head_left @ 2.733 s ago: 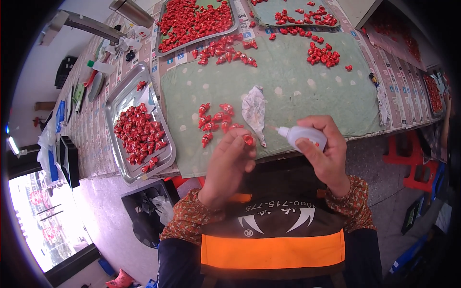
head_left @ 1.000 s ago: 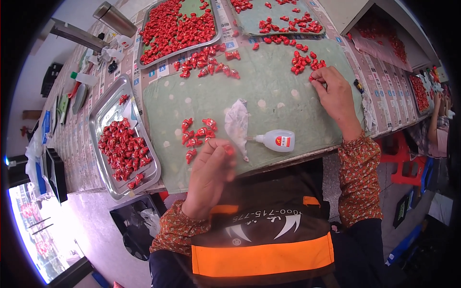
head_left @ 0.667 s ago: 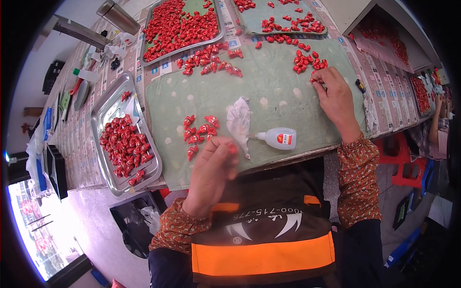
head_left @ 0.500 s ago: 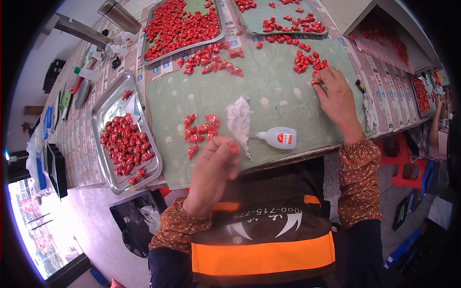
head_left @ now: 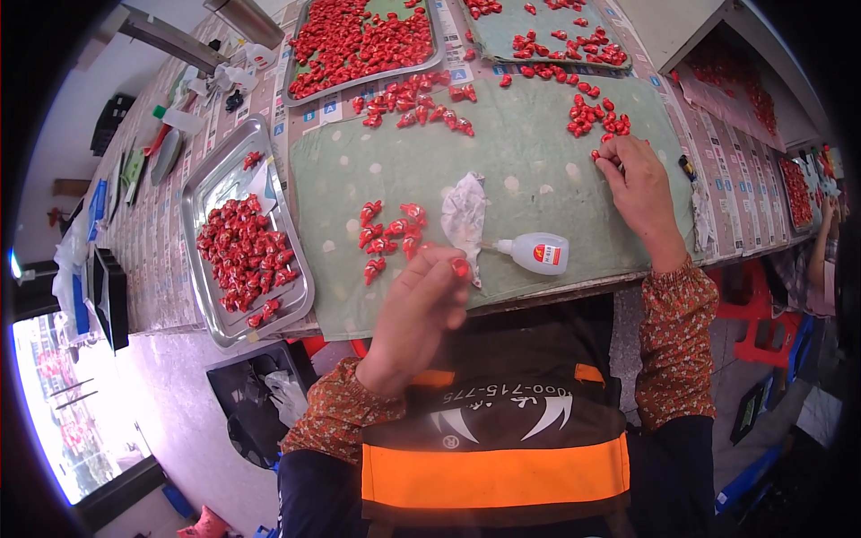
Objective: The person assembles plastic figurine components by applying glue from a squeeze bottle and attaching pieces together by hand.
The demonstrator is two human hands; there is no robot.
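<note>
My left hand [head_left: 414, 314] is raised over the table's front edge, its thumb and forefinger closed on a small red piece [head_left: 460, 267]. My right hand [head_left: 639, 184] pinches another small red piece [head_left: 595, 155] beside a loose cluster of red pieces [head_left: 589, 117] at the right. Between the hands, a white squeeze bottle [head_left: 529, 252] lies on its side, its thin nozzle pointing left toward a crumpled white cloth [head_left: 464, 215]. Several glossy red figures [head_left: 381, 240] lie on the green mat [head_left: 395, 170] just beyond my left hand.
A metal tray [head_left: 303, 300] with a heap of red figures stands at the left. Another tray [head_left: 437, 54] full of red pieces is at the back, with a green-lined board [head_left: 502, 27] beside it. A steel flask [head_left: 247, 20] is at far left; red stools [head_left: 762, 332] stand below right.
The view has shifted slightly, so the whole scene sits farther right. Both hands keep their pinches, with only small movements; the bottle and cloth stay put on the mat.
</note>
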